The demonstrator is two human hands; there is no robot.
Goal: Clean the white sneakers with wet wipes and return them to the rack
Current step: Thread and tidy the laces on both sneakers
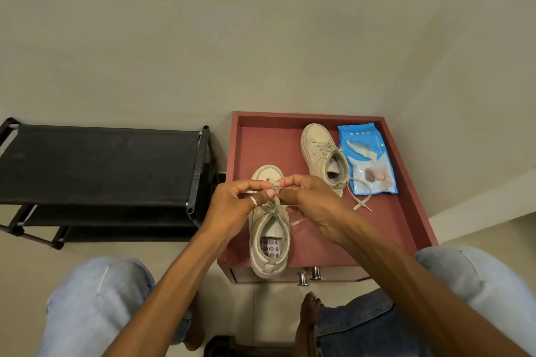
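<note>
Two off-white sneakers lie on a red cabinet top. The near sneaker points away from me, its heel over the front edge. Above its tongue, my left hand and my right hand each pinch a strand of its shoelace between thumb and fingers. The far sneaker lies to the right, its laces loose and trailing toward me. A blue wet-wipes pack lies flat just right of it.
A black shoe rack with fabric shelves stands left of the cabinet against a plain wall. Two metal knobs stick out of the cabinet front. My knees in light jeans and a bare foot are below.
</note>
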